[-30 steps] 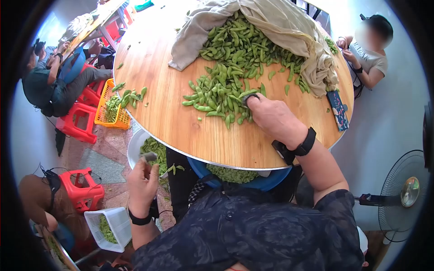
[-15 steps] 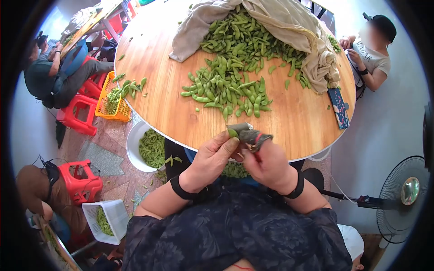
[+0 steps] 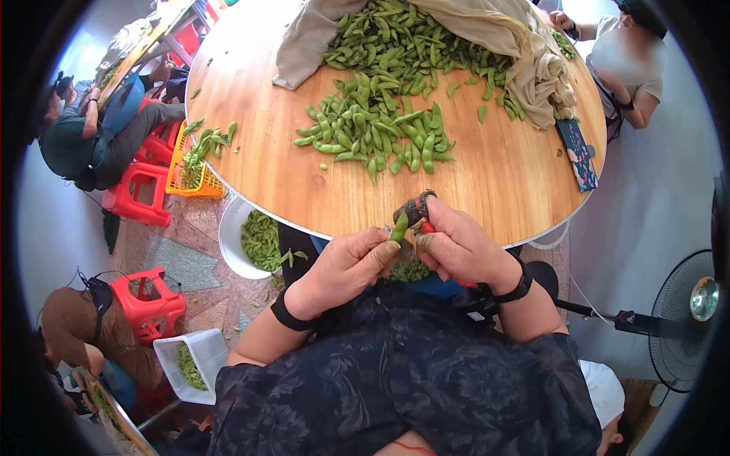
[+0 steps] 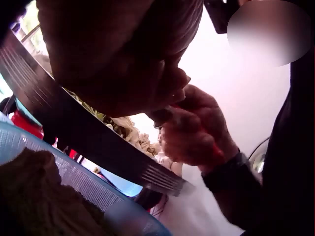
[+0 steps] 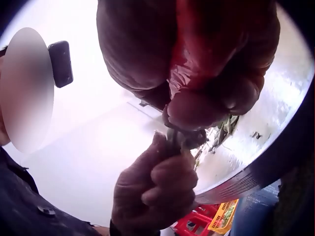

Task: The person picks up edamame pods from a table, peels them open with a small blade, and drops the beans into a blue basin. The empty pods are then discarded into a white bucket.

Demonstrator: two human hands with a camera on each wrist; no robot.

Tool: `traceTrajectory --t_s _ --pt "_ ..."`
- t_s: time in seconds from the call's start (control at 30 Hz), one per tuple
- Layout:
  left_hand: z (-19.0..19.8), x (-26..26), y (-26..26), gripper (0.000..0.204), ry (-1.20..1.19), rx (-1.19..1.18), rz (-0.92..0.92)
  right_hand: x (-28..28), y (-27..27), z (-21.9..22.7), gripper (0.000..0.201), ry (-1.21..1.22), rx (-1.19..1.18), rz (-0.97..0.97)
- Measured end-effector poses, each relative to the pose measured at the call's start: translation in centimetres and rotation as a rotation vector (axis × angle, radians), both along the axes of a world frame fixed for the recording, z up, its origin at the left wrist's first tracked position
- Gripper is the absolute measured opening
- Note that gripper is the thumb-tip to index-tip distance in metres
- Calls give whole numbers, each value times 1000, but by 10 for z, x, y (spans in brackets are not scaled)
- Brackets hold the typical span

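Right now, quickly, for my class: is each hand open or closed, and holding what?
Left hand: closed, pinching a green pod.
Right hand: closed around a red object, too hidden to identify.

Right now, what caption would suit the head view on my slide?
Left hand pinches a green pod close to the right hand, at a round wooden table.

The person wears a dark floral shirt (image 3: 411, 387) and black wristbands (image 3: 289, 311).

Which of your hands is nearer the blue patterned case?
Right. In the head view, the right hand is left of and below the case; the left hand is farther left.
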State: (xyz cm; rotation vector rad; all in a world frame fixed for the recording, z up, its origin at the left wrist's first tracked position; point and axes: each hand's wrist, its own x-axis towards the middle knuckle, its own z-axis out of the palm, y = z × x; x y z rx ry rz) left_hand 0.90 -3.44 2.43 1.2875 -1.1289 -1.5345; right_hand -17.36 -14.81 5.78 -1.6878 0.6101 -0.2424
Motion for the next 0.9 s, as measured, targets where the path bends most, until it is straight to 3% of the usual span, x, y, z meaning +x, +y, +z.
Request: traceTrajectory --t_s 0.07,0.1,0.23,0.3,0.43,0.53,0.6,0.63,0.67,0.7,0.77,0.83,0.9 --pt "-4 -3 0 21 -28 -105 24 -1 0 1 17 29 217 55" --pt "-6 -4 1 19 -56 -213 52 -1 0 0 17 29 222 55" --pt "-5 -8 1 15 -256 -273 57 -2 2 -3 15 10 255 73" --pt "-4 -11 1 11 -616 -528 107 -3 3 -2 15 3 249 71" --pt "4 -14 0 9 -872 -685 88 -2 5 5 15 42 262 86" --pt "-1 -11 2 12 -710 -743 136 -3 9 -2 17 -23 260 103" --pt "8 -5 8 21 -36 -64 -46 -3 11 -9 17 -92 259 118" --pt "7 -3 9 21 -37 -59 -48 -3 13 -12 18 -155 414 122" --pt "4 -1 8 26 302 88 -86 -3 14 -14 19 -219 568 124" --pt "1 0 8 30 641 235 -119 -3 15 -12 19 -220 571 123" --pt "-12 -6 8 34 705 192 -117 -1 17 -8 20 -258 826 93" --pt "-18 -9 5 40 881 152 -192 -1 17 -8 21 -254 903 61" --pt "-19 -11 5 43 901 225 -161 -2 17 -10 21 -248 980 25"
